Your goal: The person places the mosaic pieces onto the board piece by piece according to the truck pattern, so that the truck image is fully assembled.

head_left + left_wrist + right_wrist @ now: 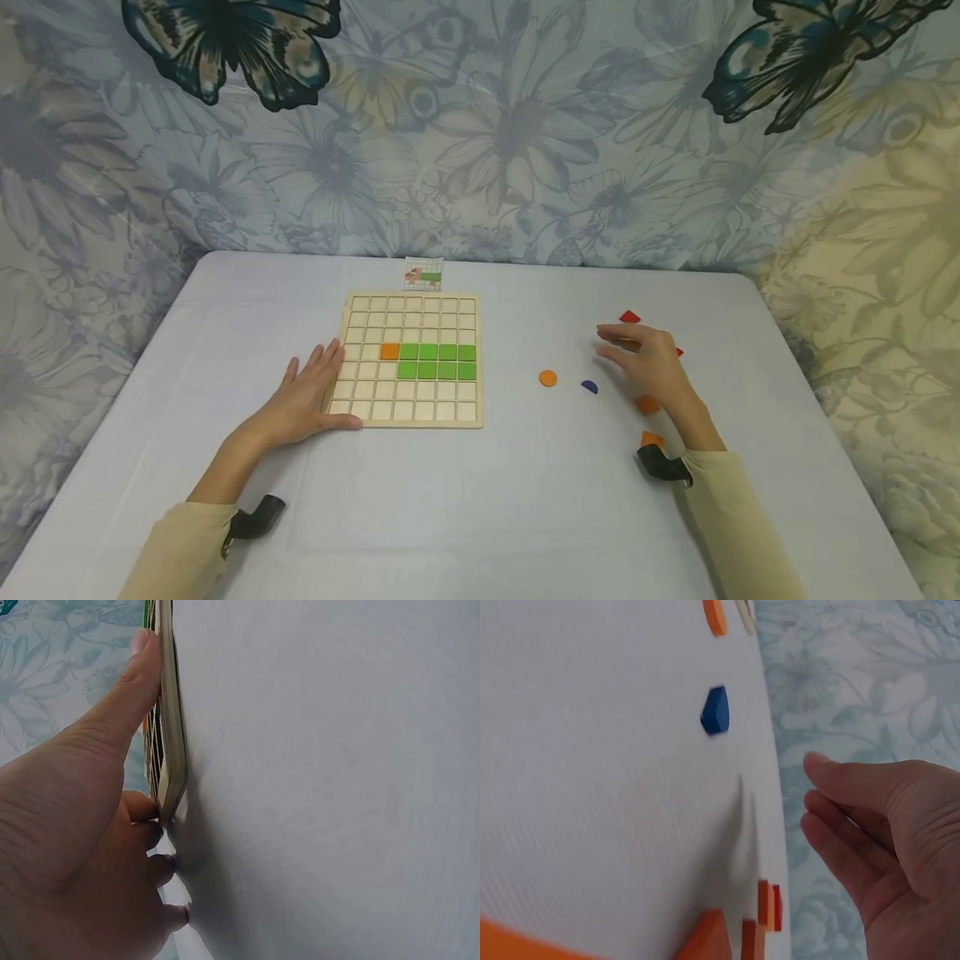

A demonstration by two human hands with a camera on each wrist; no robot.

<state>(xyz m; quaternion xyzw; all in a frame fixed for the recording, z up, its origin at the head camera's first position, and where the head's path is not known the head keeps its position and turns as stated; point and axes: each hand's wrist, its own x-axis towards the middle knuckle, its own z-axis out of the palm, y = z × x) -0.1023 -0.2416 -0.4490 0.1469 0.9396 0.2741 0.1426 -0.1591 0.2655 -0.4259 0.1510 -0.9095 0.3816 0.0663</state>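
My left hand [300, 400] rests at the near left corner of a wooden grid board [425, 390]. Its fingers lie along the left side, and its thumb [124, 697] reaches along the near edge. Two rows of green square tiles [428, 352] sit in the board's right part, with an orange square tile [389, 352] at the left end of the farther row. Over the table's right side hovers my right hand [647, 362], fingers loosely bent, thumb apart, nothing between them. A red piece [630, 317] lies just beyond it, and another red piece [679, 352] is partly hidden behind it.
Between board and right hand lie an orange disc [548, 378] and a blue half-disc [590, 387]. Orange pieces [647, 405] lie beneath the right wrist. A small printed card [423, 273] with a coloured grid lies beyond the board, near the white table's [450, 508] far edge.
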